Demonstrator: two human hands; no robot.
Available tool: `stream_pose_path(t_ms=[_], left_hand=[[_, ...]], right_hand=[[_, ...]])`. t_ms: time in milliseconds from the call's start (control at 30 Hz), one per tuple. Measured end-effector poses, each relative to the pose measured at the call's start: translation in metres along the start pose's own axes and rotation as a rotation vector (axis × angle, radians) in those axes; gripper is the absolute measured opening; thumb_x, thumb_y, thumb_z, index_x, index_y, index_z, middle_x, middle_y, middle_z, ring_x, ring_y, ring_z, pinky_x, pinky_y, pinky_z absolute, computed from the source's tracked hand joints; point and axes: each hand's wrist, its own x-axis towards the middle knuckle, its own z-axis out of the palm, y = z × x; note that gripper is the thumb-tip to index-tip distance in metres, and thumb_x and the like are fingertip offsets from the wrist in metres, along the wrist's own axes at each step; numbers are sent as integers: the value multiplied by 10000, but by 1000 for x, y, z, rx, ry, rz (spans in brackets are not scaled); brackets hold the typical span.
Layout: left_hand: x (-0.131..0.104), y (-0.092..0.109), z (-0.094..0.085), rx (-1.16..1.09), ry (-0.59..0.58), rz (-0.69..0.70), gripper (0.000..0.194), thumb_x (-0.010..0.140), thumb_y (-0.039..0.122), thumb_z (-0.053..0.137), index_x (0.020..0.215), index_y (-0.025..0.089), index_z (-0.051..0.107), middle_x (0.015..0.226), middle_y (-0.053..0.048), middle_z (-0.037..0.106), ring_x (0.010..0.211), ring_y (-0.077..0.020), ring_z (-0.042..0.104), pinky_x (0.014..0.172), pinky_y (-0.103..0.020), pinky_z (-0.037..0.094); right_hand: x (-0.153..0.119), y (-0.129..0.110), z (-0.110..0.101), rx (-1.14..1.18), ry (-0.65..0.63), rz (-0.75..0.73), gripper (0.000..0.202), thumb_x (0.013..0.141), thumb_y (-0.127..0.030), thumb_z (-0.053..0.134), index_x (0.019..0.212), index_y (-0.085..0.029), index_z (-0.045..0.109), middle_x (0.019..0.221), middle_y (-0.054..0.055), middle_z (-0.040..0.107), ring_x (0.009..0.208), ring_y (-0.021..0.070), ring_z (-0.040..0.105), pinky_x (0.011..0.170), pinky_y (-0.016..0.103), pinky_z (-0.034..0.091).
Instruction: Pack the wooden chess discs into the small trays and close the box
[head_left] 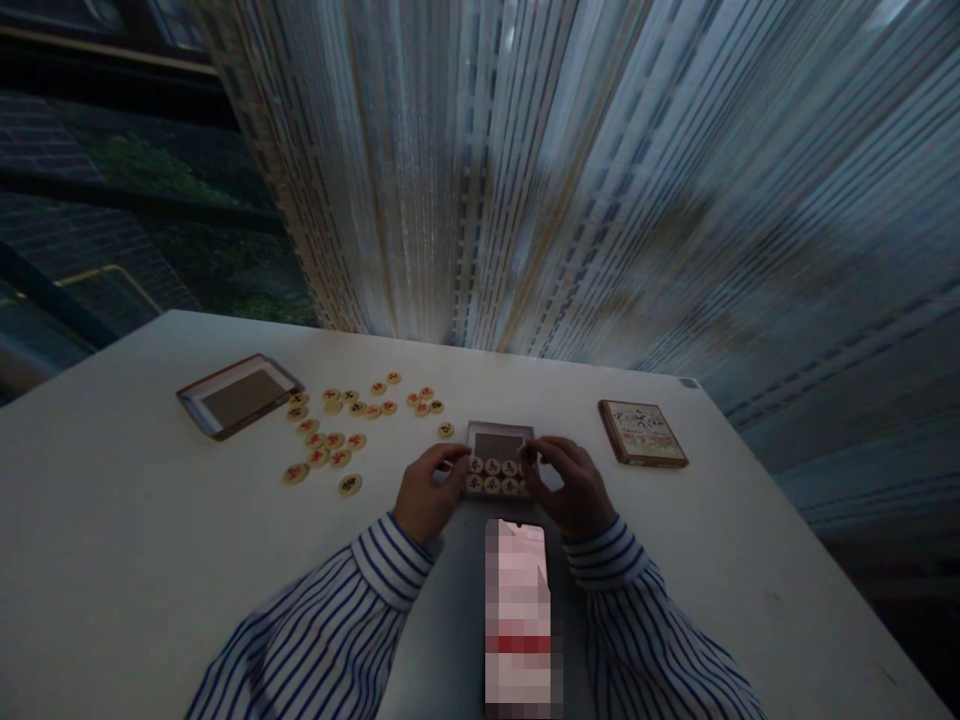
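Note:
A small open box (501, 443) stands in front of me, with two rows of round Chinese chess pieces (492, 467) in its near half, dark characters facing up. My left hand (433, 492) is at the box's left wall, thumb and fingers curled against its edge. Above the box's right side, my right hand (574, 487) pinches a Chinese chess piece (526, 453), partly hidden by the fingertips. That hand also covers the right end of the rows. Loose Chinese chess pieces (340, 458) with red or dark characters lie scattered left of the box.
A box lid or tray (201, 415) lies open at the far left of the white table (150, 540). To the right rests a closed, printed box (643, 434). A phone (517, 610) with a blurred screen lies between my forearms. A string curtain (450, 180) hangs behind the table.

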Motion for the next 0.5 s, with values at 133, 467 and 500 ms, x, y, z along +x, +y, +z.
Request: stream_pose_path(t_ms=[133,467,500], left_hand=[[-1,0,1,9,-5,19,219,757,306,500,840,171,652,780,-41,679,701,-152,605,660,-264,484],[1,-8,3,32,0,9,215,762,280,495,863,167,648,800,-50,675,708,-156,610,648,-268,488],[1,-9,4,38,0,9,216,763,275,492,865,166,648,803,-52,676,709,-157,611,651,-270,489]], right_hand=[[10,3,-11,-68,-76,-1,201,771,-220,542,956,-168,601,900,78,664,788,179,593,697,318,432],[37,1,-22,-269,-412,26,143,785,-242,519,877,-192,617,824,42,681,771,168,581,688,285,311],[40,1,-22,-277,-450,33,142,786,-246,520,876,-193,617,829,41,682,777,169,582,691,286,307]])
